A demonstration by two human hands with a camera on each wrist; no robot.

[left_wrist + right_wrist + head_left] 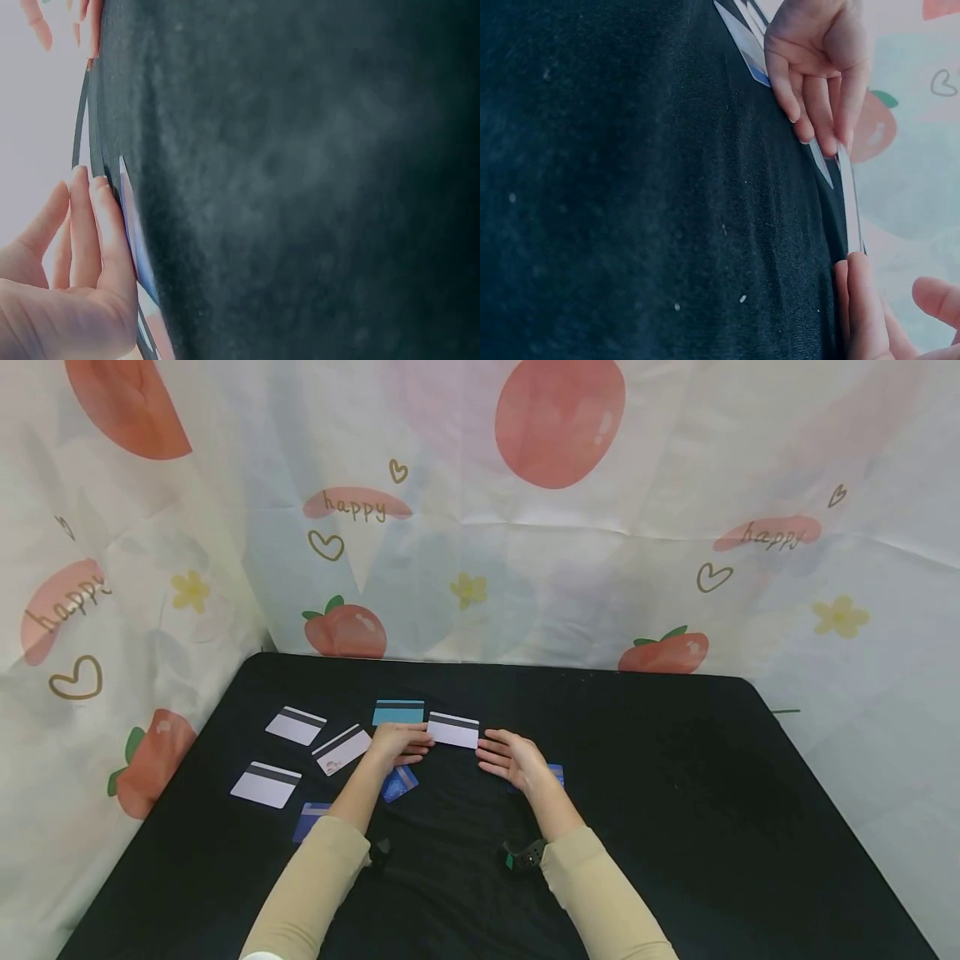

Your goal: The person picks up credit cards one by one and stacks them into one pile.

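Observation:
A white card with a dark stripe [453,732] is between my two hands over the black table. My left hand [393,745] pinches its left end between thumb and fingers, as the right wrist view also shows. At its other end, my right hand [516,758] touches the edge with nearly straight fingertips, its thumb apart from the card in the right wrist view. Just behind my left hand lies a light blue card [398,713]. A blue card [399,783] is in front of that hand, and another blue card [557,773] is partly hidden by my right hand.
Left of my left hand lie white striped cards [296,725], [266,785] and a white card with a small print [341,750]. A purple-blue card [309,820] is partly covered by my left arm. A printed curtain [540,585] hangs behind the black table [690,827].

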